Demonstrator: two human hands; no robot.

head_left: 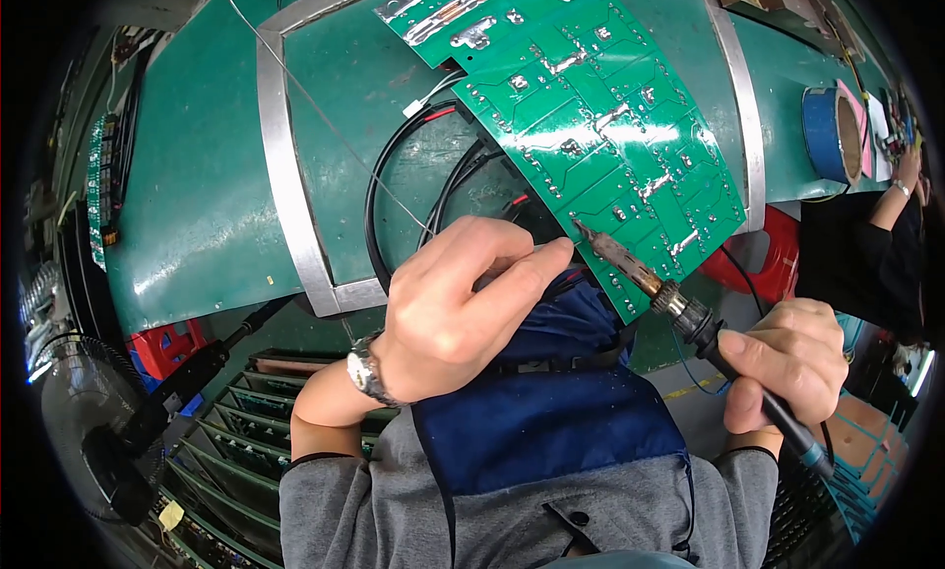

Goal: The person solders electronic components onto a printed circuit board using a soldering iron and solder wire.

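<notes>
A large green circuit board (615, 126), solder side up, lies over the metal frame in front of me. My right hand (792, 362) is wrapped round the black handle of a soldering iron (679, 308). The iron's tip is at the board's near left edge, close to a row of solder joints. Just left of the tip, my left hand (468, 308) is closed in a pinch on a thin solder wire (335, 126), which runs up and away to the far left. Black cables (379, 190) and a white connector (413, 107) come out from under the board's left side.
A metal frame (285, 165) rests on the green bench (197, 215). At right are a blue tape roll (825, 136), a red stool (778, 259) and another person's arm (894, 200). A black fan (98, 421) and racked boards (236, 421) stand at lower left.
</notes>
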